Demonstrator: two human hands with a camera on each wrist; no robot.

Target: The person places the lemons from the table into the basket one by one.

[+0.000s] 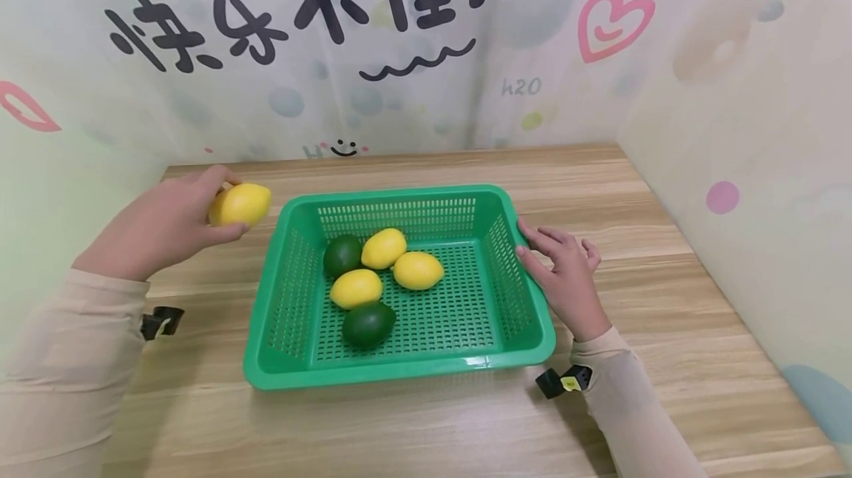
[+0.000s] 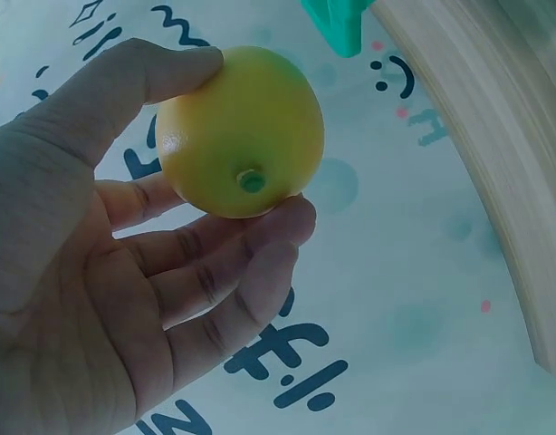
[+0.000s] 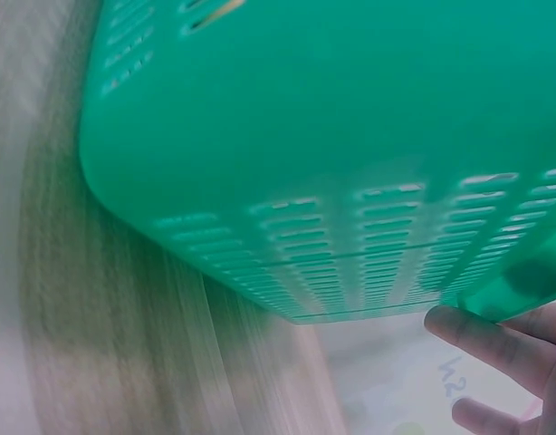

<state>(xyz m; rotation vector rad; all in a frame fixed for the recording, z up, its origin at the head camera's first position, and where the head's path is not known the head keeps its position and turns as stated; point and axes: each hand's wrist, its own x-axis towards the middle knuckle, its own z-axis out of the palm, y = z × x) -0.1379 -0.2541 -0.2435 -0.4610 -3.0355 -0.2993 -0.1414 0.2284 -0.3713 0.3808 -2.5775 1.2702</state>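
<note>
My left hand (image 1: 174, 215) grips a yellow lemon (image 1: 241, 204) between thumb and fingers, raised to the left of a green plastic basket (image 1: 399, 372). In the left wrist view the lemon (image 2: 246, 131) shows its stem end, with a small green nub. My right hand (image 1: 566, 274) holds the basket's right rim, thumb on top. From the right wrist, a finger (image 3: 495, 349) presses below the rim. Inside the basket, toward the left, lie three lemons (image 1: 418, 271) and two smooth, dark green oval fruits (image 1: 368, 325) resembling avocados.
The basket stands on a wood-grain table (image 1: 426, 426). A pale printed wall covering (image 1: 426, 108) encloses the back and both sides. Small black devices are strapped at the left wrist (image 1: 162, 322) and right wrist (image 1: 564, 382).
</note>
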